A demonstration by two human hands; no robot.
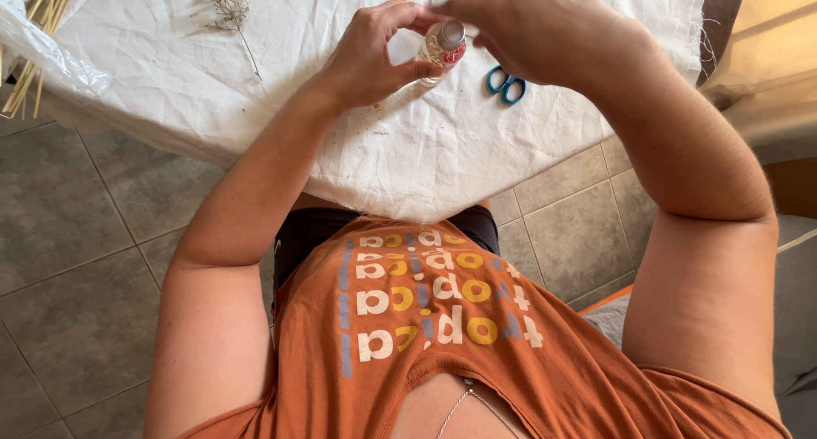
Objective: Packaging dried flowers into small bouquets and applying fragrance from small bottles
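1. Where the two hands meet above the white cloth [281,82], the small clear bottle [442,51] is gripped by the left hand [374,56], with thumb and fingers closed round its body.
2. The right hand [528,26] is held over the bottle's mouth end, its fingers curled downward; whether anything is pinched between them cannot be told, since the fingertips are hidden from view.
3. The bottle is seen tilted, its long axis running from the left palm up toward the right hand; reddish contents are visible inside it. The left hand is the nearer, being in contact; the right hand is just above the mouth.
4. Blue-handled scissors [506,85] lie on the cloth just beside the bottle, under the right wrist.
5. A dried sprig [231,9] rests on the cloth well apart from the bottle, beyond the left hand.
6. Pale sticks [30,52] are bundled farthest from the bottle, at the cloth's edge.
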